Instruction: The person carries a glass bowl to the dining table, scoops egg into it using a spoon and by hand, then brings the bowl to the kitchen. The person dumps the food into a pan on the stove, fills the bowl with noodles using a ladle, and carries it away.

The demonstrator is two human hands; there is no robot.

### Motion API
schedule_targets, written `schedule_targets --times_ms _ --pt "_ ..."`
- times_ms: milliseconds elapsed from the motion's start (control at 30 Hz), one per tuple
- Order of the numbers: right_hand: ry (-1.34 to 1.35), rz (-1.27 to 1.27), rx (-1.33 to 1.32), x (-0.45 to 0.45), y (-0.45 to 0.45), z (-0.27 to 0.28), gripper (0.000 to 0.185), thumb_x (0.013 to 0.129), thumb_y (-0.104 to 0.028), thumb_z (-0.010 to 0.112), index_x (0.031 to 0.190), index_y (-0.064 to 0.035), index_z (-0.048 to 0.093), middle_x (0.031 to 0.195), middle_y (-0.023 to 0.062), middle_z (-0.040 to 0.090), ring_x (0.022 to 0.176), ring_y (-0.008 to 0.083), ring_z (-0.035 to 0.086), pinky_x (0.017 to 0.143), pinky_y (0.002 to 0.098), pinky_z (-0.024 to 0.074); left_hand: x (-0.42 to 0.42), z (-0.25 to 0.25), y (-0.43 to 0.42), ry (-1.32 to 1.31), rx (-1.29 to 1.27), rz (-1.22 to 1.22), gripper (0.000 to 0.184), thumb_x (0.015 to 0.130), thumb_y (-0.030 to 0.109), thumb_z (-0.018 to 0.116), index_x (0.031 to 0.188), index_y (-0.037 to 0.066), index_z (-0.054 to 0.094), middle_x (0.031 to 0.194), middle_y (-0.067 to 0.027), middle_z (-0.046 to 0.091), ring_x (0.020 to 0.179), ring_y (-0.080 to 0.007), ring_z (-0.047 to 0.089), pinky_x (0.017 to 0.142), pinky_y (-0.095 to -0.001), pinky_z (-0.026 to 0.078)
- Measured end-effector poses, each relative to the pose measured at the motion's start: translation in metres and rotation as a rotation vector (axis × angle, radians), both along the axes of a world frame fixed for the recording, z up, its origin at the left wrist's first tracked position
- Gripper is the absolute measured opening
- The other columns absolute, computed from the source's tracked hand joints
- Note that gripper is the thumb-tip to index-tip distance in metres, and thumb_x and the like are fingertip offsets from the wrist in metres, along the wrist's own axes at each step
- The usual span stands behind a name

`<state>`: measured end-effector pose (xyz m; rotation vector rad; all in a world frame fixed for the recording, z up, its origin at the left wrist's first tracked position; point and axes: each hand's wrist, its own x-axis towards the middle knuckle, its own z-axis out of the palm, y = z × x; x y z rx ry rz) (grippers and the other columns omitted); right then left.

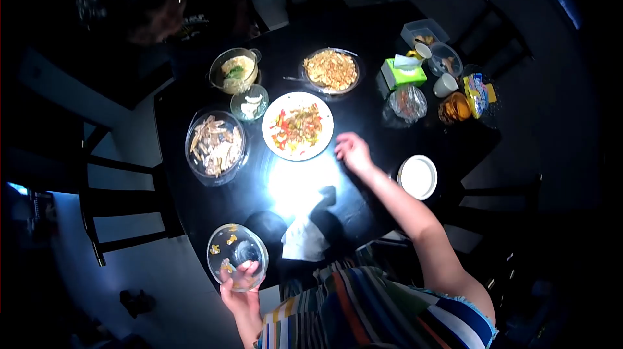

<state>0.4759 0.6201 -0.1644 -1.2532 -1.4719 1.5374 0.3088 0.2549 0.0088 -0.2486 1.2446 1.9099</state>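
My left hand [241, 284] grips a clear glass bowl [252, 245] at the table's near left edge, and the fingers show through the glass. Bits of yellow food cling inside it. My right hand [352, 151] is over the table, just right of a white plate [267, 130] of chopped peppers and other food. Its fingers are loosely bent and apart, and I see nothing in them. Between my hands, near my body, lies a crumpled white tissue or napkin [304, 242].
Around the plate stand an oval glass dish [243, 154] of pale strips, a small glass bowl [262, 113], a glass pot [214, 76] and a dish of crumbly food [332, 70]. A green tissue box [405, 78] and stacked white bowls [418, 177] are rightward. Another person [143, 12] is at the far left.
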Motion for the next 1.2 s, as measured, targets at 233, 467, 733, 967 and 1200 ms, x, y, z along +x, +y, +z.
schedule_targets --times_ms 233,467,733,967,1200 --pt "0.049 -0.319 -0.519 -0.033 0.183 0.004 0.038 0.090 -0.008 0.042 0.124 -0.0112 0.025 0.084 0.0162 0.060 0.063 0.0248 0.064 0.047 0.0336 0.0534 0.051 -0.003 0.069 -0.037 -0.051 0.121 0.051 0.070 0.031 0.051 0.118 0.017 0.043 0.095 -0.0169 0.060 0.091 -0.0327 0.060 0.069 -0.0446 0.054" --pt "-0.077 0.204 0.004 -0.048 0.120 -0.044 0.019 0.088 -0.012 0.047 0.099 -0.0031 0.059 0.067 0.0044 0.059 0.048 0.0090 0.052 0.043 0.0241 0.0447 0.080 -0.004 0.099 -0.054 -0.030 0.185 0.043 0.072 0.031 0.054 0.112 0.014 0.049 0.095 -0.0187 0.061 0.089 -0.0280 0.061 0.069 -0.0443 0.056" --pt "-0.149 0.379 -0.002 -0.037 0.078 -0.014 0.028 0.088 -0.011 0.048 0.113 -0.0011 0.054 0.066 0.0009 0.057 0.051 0.0063 0.049 0.048 0.0228 0.0440 0.071 -0.012 0.120 -0.062 -0.016 0.128 0.040 0.073 0.030 0.054 0.110 0.015 0.050 0.095 -0.0185 0.061 0.090 -0.0292 0.061 0.071 -0.0438 0.055" --pt "0.194 0.105 -0.286 -0.036 0.132 -0.051 0.034 0.090 -0.017 0.047 0.119 -0.0012 0.040 0.079 0.0098 0.059 0.062 0.0161 0.061 0.048 0.0255 0.0493 0.059 -0.014 0.140 -0.064 0.026 0.085 0.037 0.072 0.029 0.053 0.108 0.018 0.052 0.096 -0.0195 0.060 0.089 -0.0302 0.061 0.071 -0.0446 0.055" --pt "0.064 -0.469 -0.403 -0.053 0.201 -0.007 0.030 0.086 -0.004 0.043 0.111 -0.0026 0.028 0.089 0.0210 0.058 0.051 0.0255 0.063 0.034 0.0269 0.0455 0.050 -0.024 0.151 -0.059 0.122 -0.034 0.050 0.076 0.023 0.045 0.125 0.018 0.037 0.103 -0.0217 0.056 0.102 -0.0395 0.053 0.082 -0.0525 0.046"
